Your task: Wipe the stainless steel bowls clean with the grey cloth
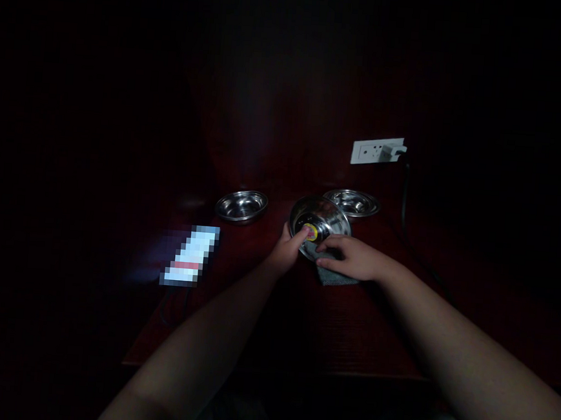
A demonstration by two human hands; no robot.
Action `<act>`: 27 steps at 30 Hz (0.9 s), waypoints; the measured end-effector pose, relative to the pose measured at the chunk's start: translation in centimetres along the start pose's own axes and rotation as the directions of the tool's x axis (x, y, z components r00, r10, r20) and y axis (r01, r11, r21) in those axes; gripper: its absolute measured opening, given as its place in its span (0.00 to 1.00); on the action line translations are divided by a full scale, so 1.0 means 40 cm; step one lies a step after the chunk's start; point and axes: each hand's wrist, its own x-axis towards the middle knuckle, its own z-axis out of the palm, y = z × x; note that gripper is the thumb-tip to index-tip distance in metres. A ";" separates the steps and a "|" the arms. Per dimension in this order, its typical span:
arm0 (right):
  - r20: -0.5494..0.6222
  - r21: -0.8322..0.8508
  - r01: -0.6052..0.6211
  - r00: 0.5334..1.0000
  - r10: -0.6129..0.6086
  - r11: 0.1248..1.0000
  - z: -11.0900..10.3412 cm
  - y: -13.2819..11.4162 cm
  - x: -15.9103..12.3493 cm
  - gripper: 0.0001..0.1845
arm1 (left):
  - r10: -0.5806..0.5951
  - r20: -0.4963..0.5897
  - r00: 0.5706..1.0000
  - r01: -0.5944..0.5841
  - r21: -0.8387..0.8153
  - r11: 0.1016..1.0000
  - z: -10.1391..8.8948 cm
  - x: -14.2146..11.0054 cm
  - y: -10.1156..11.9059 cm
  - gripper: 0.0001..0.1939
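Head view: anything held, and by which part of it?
Steel bowl, in the left hand: gripped at its near-left side, thumb at the yellow sticker. Right hand is at the grey cloth; can't tell if it grips it.

A dark red tabletop (358, 339) was dimly lit. A shallow metal bowl (242, 207) was set upright on its far left part, and a wide-rimmed metal dish (370, 209), partly hidden, was placed farther right. A glowing, pixelated device (190, 256) was laid nearer the left edge. Whether the grey cloth (336, 278) was supported by the tabletop could not be told.
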 end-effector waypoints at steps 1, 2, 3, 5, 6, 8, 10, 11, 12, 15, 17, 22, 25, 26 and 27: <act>0.005 0.001 0.017 1.000 -0.017 1.000 0.001 0.000 -0.001 0.23 | -0.005 -0.002 1.000 0.005 -0.002 1.000 0.001 -0.001 0.002 0.30; 0.010 0.007 0.034 0.999 -0.035 0.999 0.002 0.001 -0.001 0.23 | -0.010 -0.007 1.000 0.010 -0.007 1.000 0.002 -0.002 0.003 0.30; 0.015 0.015 0.050 0.999 -0.050 0.999 0.002 0.000 -0.002 0.24 | -0.015 -0.013 1.000 0.015 -0.013 1.000 0.003 -0.002 0.005 0.30; 0.021 0.031 0.074 0.997 -0.075 0.997 0.002 -0.002 -0.003 0.24 | -0.022 -0.030 0.999 0.021 -0.030 0.999 0.005 -0.003 0.006 0.30; 0.025 0.037 0.083 0.996 -0.084 0.996 0.002 -0.003 -0.004 0.24 | -0.023 -0.032 0.999 0.022 -0.038 0.999 0.006 -0.003 0.007 0.30; 0.032 0.048 0.102 0.994 -0.104 0.994 0.002 -0.006 -0.005 0.24 | -0.022 -0.028 0.999 0.021 -0.048 0.999 0.007 -0.002 0.007 0.30; 0.038 0.062 0.120 0.992 -0.122 0.991 0.001 -0.009 -0.006 0.24 | -0.024 -0.023 0.999 0.023 -0.053 0.998 0.006 -0.001 0.006 0.30; 0.038 0.069 0.127 0.991 -0.130 0.990 0.001 -0.009 -0.006 0.24 | -0.024 -0.022 0.999 0.023 -0.057 0.998 0.006 0.000 0.005 0.30; 0.038 0.075 0.133 0.990 -0.136 0.988 0.001 -0.010 -0.006 0.24 | -0.021 -0.022 1.000 0.020 -0.061 0.998 0.005 0.000 0.004 0.30; 0.036 0.094 0.147 0.988 -0.151 0.985 0.002 -0.012 -0.006 0.24 | -0.001 -0.010 1.000 0.000 -0.063 0.998 0.003 0.004 -0.001 0.30; 0.030 0.103 0.142 0.989 -0.146 0.984 0.003 -0.014 -0.004 0.22 | 0.008 0.000 1.000 -0.008 -0.051 0.999 0.001 0.006 -0.004 0.30; 0.009 0.038 0.033 0.999 -0.034 0.999 0.003 -0.018 0.001 0.20 | 0.003 -0.005 1.000 -0.004 -0.032 0.999 0.001 0.007 -0.006 0.31; 0.002 -0.010 -0.033 0.999 0.033 0.999 0.000 -0.015 0.001 0.21 | 0.007 0.003 1.000 -0.007 -0.020 1.000 0.000 0.004 -0.007 0.30; 0.003 -0.016 -0.047 0.999 0.047 0.999 -0.002 -0.014 0.001 0.22 | 0.011 0.009 1.000 -0.011 -0.013 1.000 -0.001 0.004 -0.007 0.30; 0.003 -0.020 -0.055 0.998 0.055 0.998 -0.003 -0.012 0.001 0.22 | 0.016 0.013 1.000 -0.016 -0.006 1.000 -0.003 0.004 -0.009 0.30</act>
